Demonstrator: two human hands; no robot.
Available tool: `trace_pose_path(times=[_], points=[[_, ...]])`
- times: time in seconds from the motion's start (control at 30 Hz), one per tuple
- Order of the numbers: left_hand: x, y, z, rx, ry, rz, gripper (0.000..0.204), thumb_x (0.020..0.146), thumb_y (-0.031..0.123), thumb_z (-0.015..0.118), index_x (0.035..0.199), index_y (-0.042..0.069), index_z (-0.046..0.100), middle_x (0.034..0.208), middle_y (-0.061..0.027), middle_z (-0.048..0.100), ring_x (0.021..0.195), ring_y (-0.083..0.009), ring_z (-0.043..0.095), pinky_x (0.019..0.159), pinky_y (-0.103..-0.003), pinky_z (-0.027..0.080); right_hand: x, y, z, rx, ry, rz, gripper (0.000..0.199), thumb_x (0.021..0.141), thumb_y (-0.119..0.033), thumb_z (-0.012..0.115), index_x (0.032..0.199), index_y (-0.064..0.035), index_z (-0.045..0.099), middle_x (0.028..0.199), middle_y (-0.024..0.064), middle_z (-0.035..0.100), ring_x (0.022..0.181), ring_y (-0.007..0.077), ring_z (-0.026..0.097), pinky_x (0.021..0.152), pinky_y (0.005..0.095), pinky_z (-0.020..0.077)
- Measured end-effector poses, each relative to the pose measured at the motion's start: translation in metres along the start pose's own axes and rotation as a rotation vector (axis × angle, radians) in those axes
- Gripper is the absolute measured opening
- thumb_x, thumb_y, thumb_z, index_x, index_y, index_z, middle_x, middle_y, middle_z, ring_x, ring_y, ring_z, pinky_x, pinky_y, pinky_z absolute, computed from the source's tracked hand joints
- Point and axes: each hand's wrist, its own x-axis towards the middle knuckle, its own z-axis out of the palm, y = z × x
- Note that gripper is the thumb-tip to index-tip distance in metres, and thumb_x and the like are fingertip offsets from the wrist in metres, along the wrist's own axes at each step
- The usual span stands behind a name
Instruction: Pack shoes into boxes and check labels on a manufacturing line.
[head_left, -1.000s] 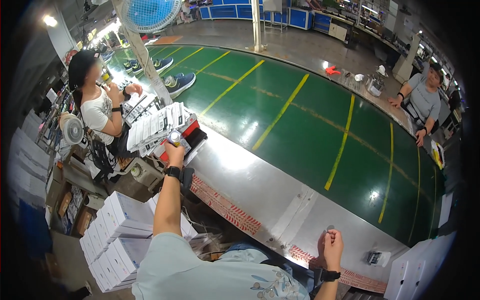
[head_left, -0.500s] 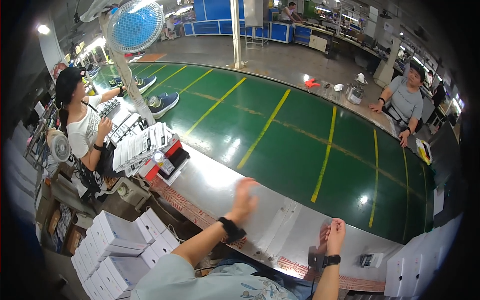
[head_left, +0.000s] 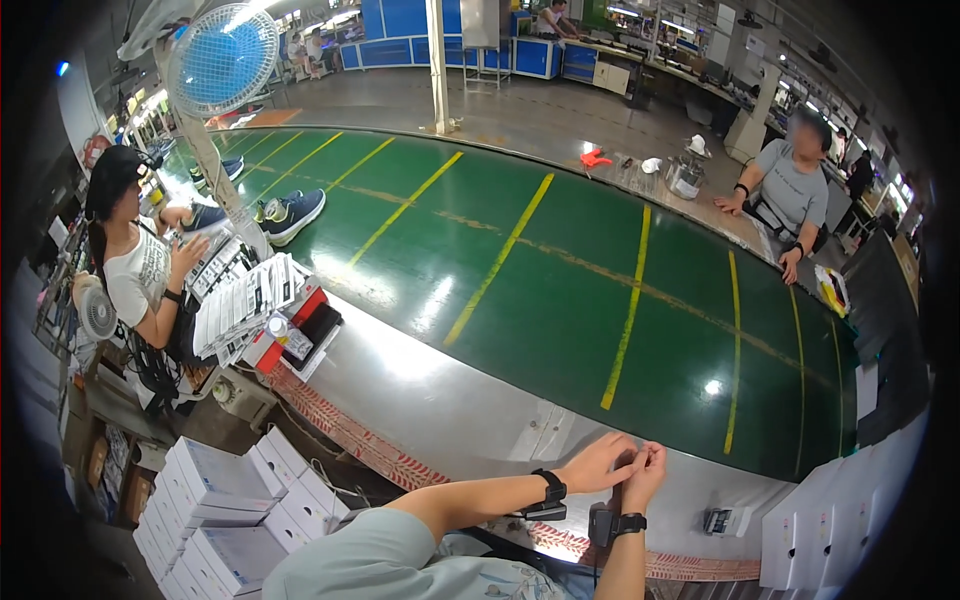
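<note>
Small grey-and-white object (head_left: 726,521) sits on the metal bench (head_left: 688,490), near your right hand (head_left: 646,478). Your left hand (head_left: 598,463) meets the right above the bench, fingers curled in together; whether they grip anything, I cannot tell.

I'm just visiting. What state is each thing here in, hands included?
Left hand: fingers bent, meeting the right hand; any grip unclear
Right hand: fingers curled; anything held too hidden to tell
White boxes at lower left: stacked, apparently closed
Papers: loosely piled
Nearest dark blue shoe: sole down on the green surface
Blue fan: caged; cannot tell if running
</note>
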Motion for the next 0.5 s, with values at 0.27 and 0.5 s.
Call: trace_pose_path(times=[0.27,0.5], points=[[0.004,0.005,-0.001,0.064,0.089,0.088,0.03,0.091,0.026,0.066,0.106,0.001,0.061,0.107,-0.0162,0.058,0.102,-0.0346,0.057,0.092,-0.042,0.047,-0.004,-0.006,0.0,-0.087,-0.018,-0.03,0.025,0.104,-0.024,0.052,0.091,-0.003,0.06,0.074,0.0065,0.064,0.066,0.015,0.059,0.062,0.0311,0.0491],[0.004,-0.004,0.007,0.167,0.085,0.194,0.032,0.091,0.027,0.064,0.078,-0.002,0.064,0.098,-0.0146,0.06,0.097,-0.0334,0.057,0.089,-0.043,0.046,-0.007,-0.016,-0.001,-0.196,-0.016,-0.07,0.028,0.104,-0.025,0.053,0.092,-0.0014,0.06,0.077,0.0097,0.067,0.067,0.0179,0.061,0.063,0.0334,0.0504]])
